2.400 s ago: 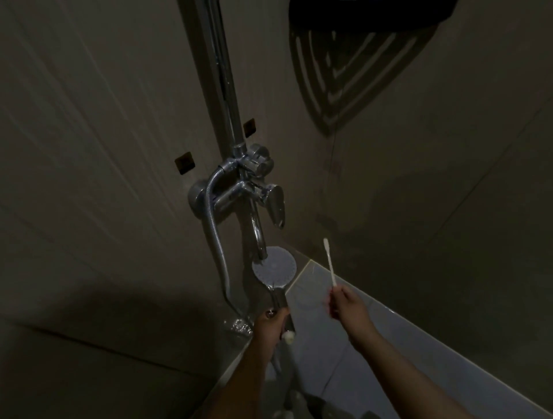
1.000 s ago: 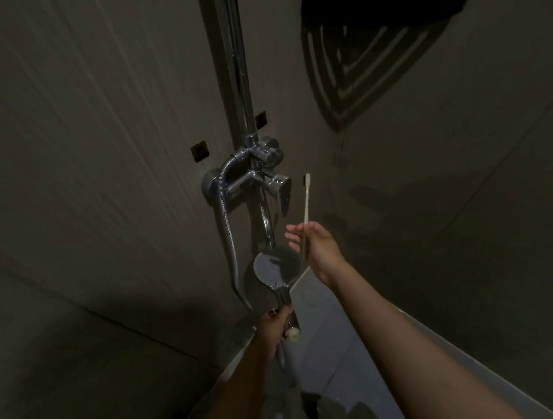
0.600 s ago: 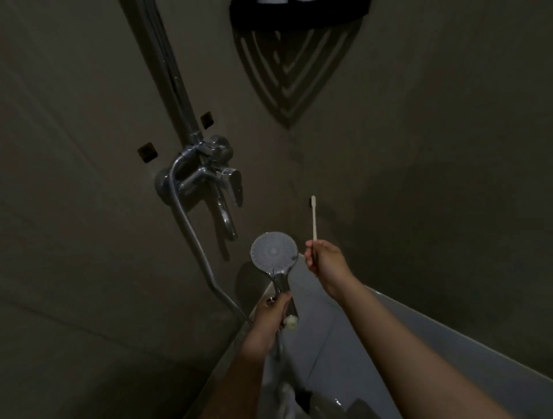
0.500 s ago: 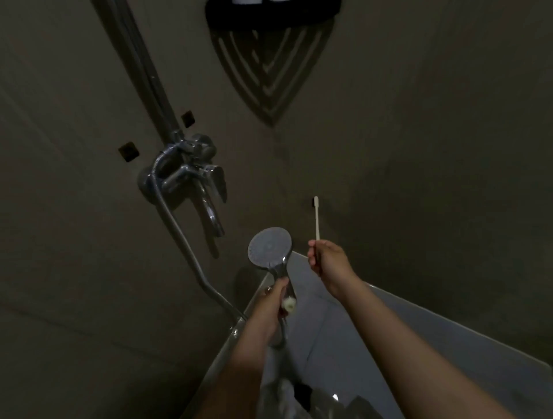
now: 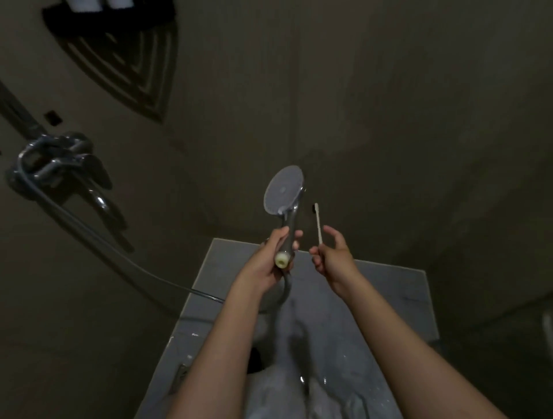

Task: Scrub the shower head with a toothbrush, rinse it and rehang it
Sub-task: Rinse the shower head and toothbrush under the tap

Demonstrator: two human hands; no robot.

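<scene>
Left hand (image 5: 270,263) grips the shower head (image 5: 283,191) by its handle, face upright. Right hand (image 5: 332,258) pinches the toothbrush (image 5: 318,219) just beside it, bristles up, not touching.

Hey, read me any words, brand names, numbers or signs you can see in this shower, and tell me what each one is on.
No text can be read anywhere in this view.
The shower head, the toothbrush and the mixer tap show no marking in the dim, blurred picture.
The two pale containers on the corner shelf are cut off at the top edge, and no label shows.
</scene>
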